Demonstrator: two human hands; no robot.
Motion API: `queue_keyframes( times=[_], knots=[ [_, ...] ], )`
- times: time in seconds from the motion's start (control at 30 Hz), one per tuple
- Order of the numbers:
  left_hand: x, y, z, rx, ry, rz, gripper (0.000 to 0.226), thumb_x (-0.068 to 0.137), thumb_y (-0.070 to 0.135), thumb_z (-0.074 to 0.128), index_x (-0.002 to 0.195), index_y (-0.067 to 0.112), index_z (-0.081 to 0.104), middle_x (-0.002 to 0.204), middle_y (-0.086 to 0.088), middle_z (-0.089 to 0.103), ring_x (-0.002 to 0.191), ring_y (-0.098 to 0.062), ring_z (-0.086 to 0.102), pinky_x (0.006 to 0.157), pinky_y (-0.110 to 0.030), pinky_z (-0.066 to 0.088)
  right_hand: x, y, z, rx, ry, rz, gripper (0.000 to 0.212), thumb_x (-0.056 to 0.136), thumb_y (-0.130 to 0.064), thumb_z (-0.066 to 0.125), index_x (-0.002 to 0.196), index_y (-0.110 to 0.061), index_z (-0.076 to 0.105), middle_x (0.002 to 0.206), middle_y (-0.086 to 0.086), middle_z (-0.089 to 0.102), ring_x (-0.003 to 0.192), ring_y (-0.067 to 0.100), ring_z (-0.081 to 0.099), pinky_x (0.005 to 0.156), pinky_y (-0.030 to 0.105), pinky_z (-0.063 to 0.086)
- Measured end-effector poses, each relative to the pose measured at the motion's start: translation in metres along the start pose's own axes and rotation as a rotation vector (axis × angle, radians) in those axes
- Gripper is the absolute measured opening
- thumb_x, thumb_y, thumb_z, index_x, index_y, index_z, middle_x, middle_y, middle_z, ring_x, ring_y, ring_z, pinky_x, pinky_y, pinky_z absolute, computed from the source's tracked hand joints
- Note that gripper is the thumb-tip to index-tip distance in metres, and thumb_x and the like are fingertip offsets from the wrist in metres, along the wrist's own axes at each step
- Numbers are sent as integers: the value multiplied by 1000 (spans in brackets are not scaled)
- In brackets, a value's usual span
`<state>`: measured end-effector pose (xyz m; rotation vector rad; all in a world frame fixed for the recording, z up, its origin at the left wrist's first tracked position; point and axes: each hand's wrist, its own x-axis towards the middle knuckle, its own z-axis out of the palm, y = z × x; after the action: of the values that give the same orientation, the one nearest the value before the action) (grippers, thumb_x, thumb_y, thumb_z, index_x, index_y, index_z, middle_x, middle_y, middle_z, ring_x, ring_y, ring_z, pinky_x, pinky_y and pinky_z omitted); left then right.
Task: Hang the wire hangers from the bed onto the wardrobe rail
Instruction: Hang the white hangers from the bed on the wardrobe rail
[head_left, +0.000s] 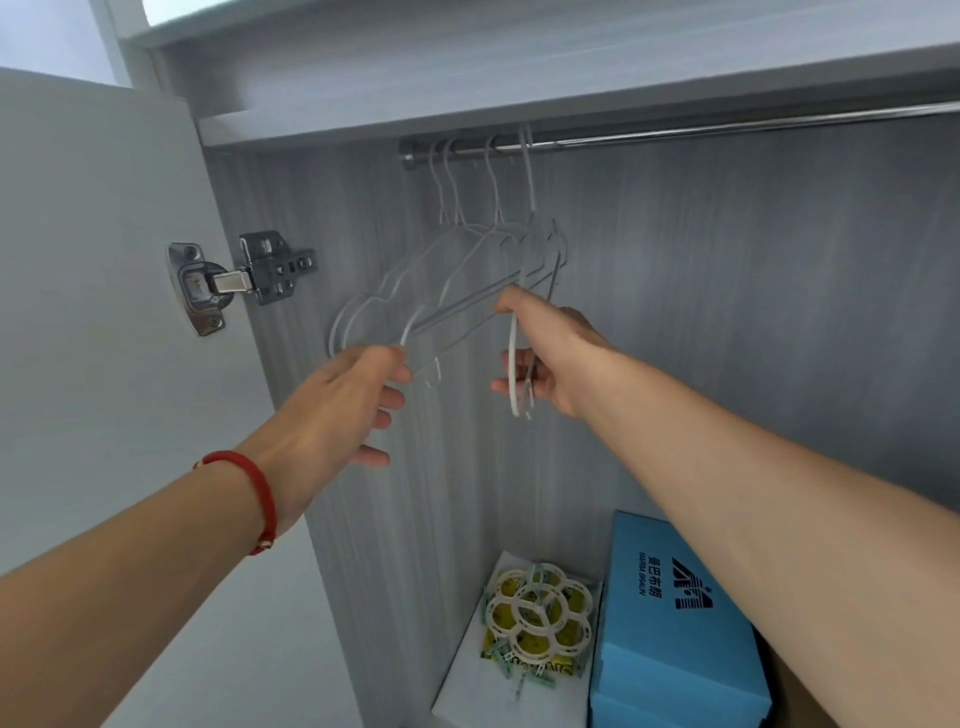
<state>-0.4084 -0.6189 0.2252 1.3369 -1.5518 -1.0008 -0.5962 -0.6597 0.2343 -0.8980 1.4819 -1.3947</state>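
Observation:
Several white wire hangers hang by their hooks at the left end of the metal wardrobe rail. My right hand pinches the lower bar of the rightmost hanger, whose hook is over the rail, and its end loop runs down through my fingers. My left hand, with a red bracelet on the wrist, reaches up with relaxed fingers and touches the lower tips of the hanging hangers.
The open wardrobe door stands on the left, held by a metal hinge. Below, a blue box and a round peg dryer on a white bag lie on the wardrobe floor. A shelf runs just above the rail.

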Motion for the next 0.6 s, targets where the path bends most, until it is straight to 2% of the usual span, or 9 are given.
queue_keyframes(
  times=[0.13,0.23,0.3,0.37,0.47,0.53,0.6],
  knots=[
    [0,0,-2,9,2,7,31,100,36,47,111,16,68,115,-6,67,109,-20,62,89,-44,58,4,-18,5,-3,12,-51,27,92,-35,67,89,-13,50,98,13,53,69,22,57,74,47,66],
    [-1,-1,1,4,-5,-1,29,99,36,48,110,18,68,114,-5,68,109,-20,62,90,-46,58,10,-36,3,-19,-51,-7,34,98,-40,63,114,-16,45,113,15,44,71,25,61,85,50,63],
    [0,-1,3,-6,-5,-2,28,99,35,49,110,18,68,115,-6,68,108,-20,62,91,-46,57,15,-43,0,1,-111,52,39,99,-45,61,119,-20,40,117,18,37,75,29,63,90,50,62],
    [1,-1,4,-13,-2,1,27,98,34,50,109,17,68,115,-6,68,108,-20,62,91,-47,57,17,-43,-2,24,-151,95,44,97,-51,62,119,-20,40,123,19,36,87,33,65,89,52,62],
    [-2,-1,3,-22,8,-7,29,99,35,49,108,16,69,114,-6,68,109,-21,62,91,-46,57,21,-31,-2,-6,-173,98,58,92,-70,56,119,-19,51,138,17,48,108,39,65,91,54,60],
    [-7,-2,0,-24,10,-20,29,99,36,49,108,17,69,114,-6,68,109,-20,63,90,-46,58,18,-18,-3,-53,-157,116,83,86,-84,45,140,-21,50,146,21,49,121,43,60,101,60,52],
    [-16,-5,-4,-30,17,-45,29,100,37,48,107,18,69,114,-6,68,108,-21,63,91,-47,58,8,2,-7,-91,-93,151,99,83,-90,36,159,-26,32,156,23,41,134,43,51,110,64,41]
  ],
)
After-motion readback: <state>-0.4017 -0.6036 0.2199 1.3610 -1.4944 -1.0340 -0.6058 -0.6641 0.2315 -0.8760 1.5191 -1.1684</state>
